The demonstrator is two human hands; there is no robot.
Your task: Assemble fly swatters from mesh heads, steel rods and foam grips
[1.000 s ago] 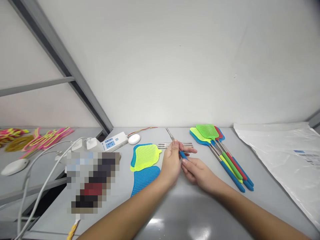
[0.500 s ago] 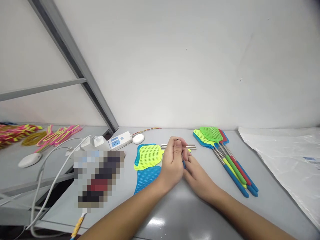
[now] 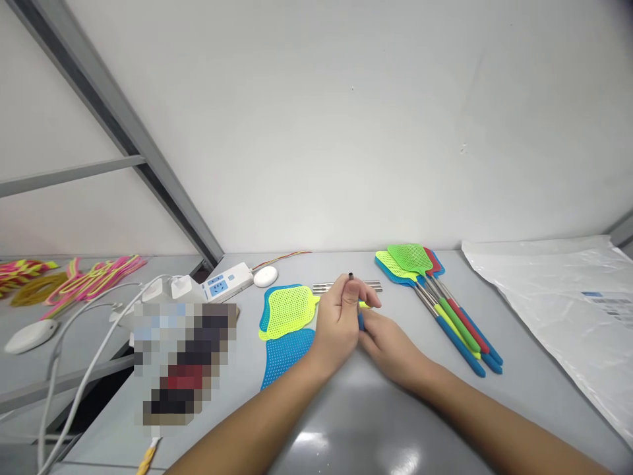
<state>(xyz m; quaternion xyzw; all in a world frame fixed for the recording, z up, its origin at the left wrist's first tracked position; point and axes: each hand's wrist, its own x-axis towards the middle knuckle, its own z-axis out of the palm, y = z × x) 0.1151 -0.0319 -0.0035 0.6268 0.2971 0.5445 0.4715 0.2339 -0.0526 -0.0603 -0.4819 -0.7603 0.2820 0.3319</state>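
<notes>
Hands (image 3: 337, 324), two, around one handle (image 3: 361, 322)

A blue-handled rod (image 3: 361, 322) — mostly hidden — slants between the hands (image 3: 339, 323).

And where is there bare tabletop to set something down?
Bare patches: the near table between the forearms; the wedge between the assembled swatters and white plastic bag. Crowded: the left side, with power strip, pixelated item and swatter heads; and the middle, around left hand, right hand and metal rods.
</notes>
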